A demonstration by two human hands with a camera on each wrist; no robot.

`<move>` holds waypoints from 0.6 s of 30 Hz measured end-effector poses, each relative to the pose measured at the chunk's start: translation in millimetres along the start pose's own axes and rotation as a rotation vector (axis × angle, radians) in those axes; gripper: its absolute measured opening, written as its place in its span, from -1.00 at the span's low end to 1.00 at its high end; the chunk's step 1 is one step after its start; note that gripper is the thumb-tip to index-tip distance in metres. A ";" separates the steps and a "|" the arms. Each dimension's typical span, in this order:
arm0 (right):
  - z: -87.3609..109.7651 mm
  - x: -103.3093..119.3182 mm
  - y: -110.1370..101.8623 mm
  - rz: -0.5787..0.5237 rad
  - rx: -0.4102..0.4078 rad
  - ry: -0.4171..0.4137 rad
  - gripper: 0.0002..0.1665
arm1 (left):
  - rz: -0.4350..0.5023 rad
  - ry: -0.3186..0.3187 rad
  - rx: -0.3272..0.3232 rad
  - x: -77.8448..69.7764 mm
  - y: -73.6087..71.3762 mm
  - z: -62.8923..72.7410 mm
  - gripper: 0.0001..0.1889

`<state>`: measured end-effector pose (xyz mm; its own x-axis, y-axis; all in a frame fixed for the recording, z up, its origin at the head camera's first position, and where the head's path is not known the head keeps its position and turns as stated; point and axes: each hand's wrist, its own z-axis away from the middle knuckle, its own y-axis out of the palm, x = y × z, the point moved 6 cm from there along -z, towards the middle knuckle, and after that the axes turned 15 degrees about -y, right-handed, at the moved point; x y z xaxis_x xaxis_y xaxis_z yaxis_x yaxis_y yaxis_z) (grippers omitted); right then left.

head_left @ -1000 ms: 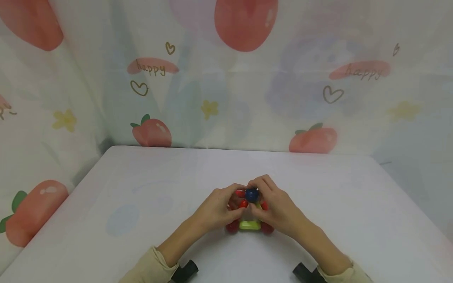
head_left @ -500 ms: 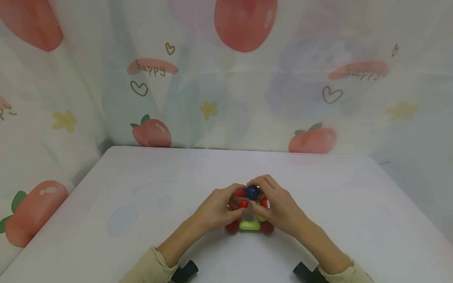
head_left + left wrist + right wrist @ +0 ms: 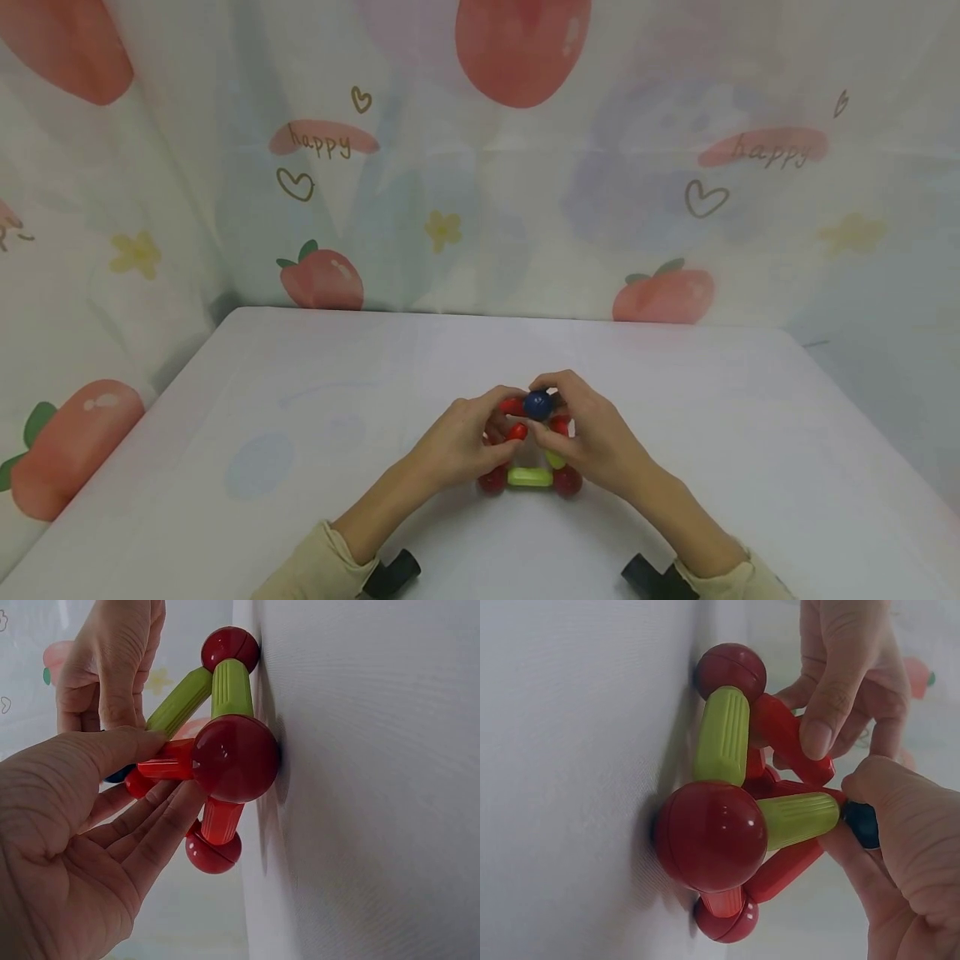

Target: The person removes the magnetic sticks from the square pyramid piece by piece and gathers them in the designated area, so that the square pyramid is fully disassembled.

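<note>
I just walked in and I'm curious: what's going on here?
Someone is working bare-handed on a ball-and-stick frame. The right hand pinches a glossy dark-blue ball at the top. The left hand holds a red plastic-looking stick, its upper end apart from that ball. Below, glossy red balls and a lime-green ribbed stick form part of the base on the white table.

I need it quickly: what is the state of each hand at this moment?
Left hand: closed, pinching a red rod.
Right hand: closed, holding the blue ball.
</note>
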<state>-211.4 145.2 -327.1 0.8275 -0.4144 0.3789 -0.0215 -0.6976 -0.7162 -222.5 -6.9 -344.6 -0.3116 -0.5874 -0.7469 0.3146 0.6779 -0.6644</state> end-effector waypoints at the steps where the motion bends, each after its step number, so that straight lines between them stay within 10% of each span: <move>1: 0.1 -0.5 0.1 -0.021 -0.006 -0.001 -0.39 | -0.001 0.001 0.000 -0.1 -0.2 0.1 -0.42; 18: -0.6 -1.7 -1.4 -0.035 -0.087 -0.109 -0.38 | -0.014 0.029 -0.011 -2.2 -1.3 1.4 -0.42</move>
<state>-213.1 146.5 -326.4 0.8846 -0.3259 0.3337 -0.0358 -0.7607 -0.6481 -221.0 -7.1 -342.2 -0.3421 -0.5840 -0.7362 0.2998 0.6747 -0.6745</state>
